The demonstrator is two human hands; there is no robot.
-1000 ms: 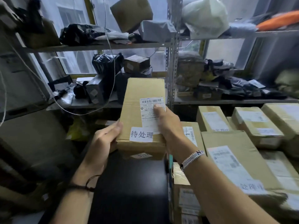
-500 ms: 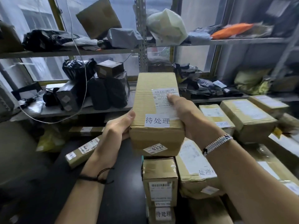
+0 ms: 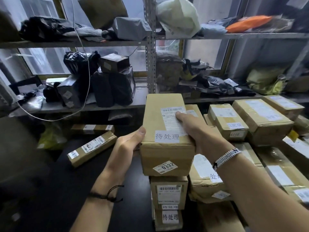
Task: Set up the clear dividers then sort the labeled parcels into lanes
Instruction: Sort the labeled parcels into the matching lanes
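Many cardboard parcels (image 3: 262, 119) lay heaped across the right side of the frame, white labels up, seemingly so they could be read at a glance. At the centre both hands were clamped on one parcel (image 3: 167, 153). The left hand (image 3: 128, 143) gripped its left edge with the thumb tip at the top rim. The right hand (image 3: 199, 129) wrapped its right side with one digit laid across the shipping label (image 3: 170, 113). Holding it level and face-up, I judged, kept its white tag (image 3: 167, 136) printed 待处理 readable while it was lined up over a short stack (image 3: 168, 191) of boxes with the same tag at lower centre. That stack looked like one lane. Whether the parcel touched the stack could not be told. On its near face sat a small sticker (image 3: 165, 166) reading 0332. No clear divider could be made out.

Behind, metal shelving (image 3: 151, 56) ran across the upper frame in front of windows, loaded with black bags (image 3: 107, 91) and loose packets. The dark desk (image 3: 70, 190) filled the lower left and carried a long slim box (image 3: 92, 149) lying at an angle, well apart from the stack. A thin white cord (image 3: 89, 72) hung down at upper left.
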